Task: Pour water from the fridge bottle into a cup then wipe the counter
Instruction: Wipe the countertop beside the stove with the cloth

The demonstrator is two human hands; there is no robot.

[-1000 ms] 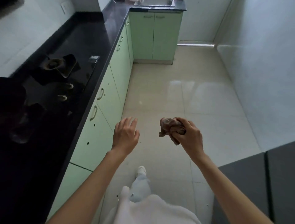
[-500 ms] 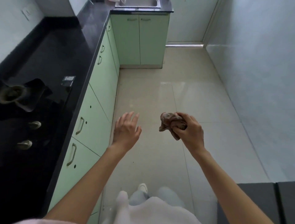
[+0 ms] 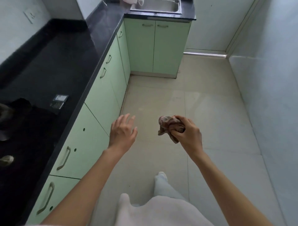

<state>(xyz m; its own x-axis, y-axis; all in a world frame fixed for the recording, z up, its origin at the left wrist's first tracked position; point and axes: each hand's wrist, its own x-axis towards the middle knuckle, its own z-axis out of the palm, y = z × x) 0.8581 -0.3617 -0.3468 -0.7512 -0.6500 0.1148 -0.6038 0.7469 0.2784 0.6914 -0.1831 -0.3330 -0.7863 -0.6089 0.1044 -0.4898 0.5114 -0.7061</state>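
My right hand [image 3: 188,133] is held out over the floor, closed around a crumpled brown cloth [image 3: 168,125] that bulges out to the left of my fingers. To its left my left hand [image 3: 123,131] hangs in the air with fingers spread and nothing in it. The black counter [image 3: 61,53] runs along the left side, apart from both hands. A pale cup [image 3: 140,2] shows partly at the top edge beside the sink [image 3: 157,7]. No bottle is in view.
Green cabinets [image 3: 103,96] with metal handles stand under the counter. A dark stove with knobs [image 3: 7,158] sits at the near left, and a small dark card-like item [image 3: 59,101] lies on the counter. Beige tiled floor [image 3: 201,104] lies ahead; a pale wall runs along the right.
The view has moved forward along the counter toward the sink; the stove has slid back to the left edge. Both hands keep their pose, the cloth still in my right hand.
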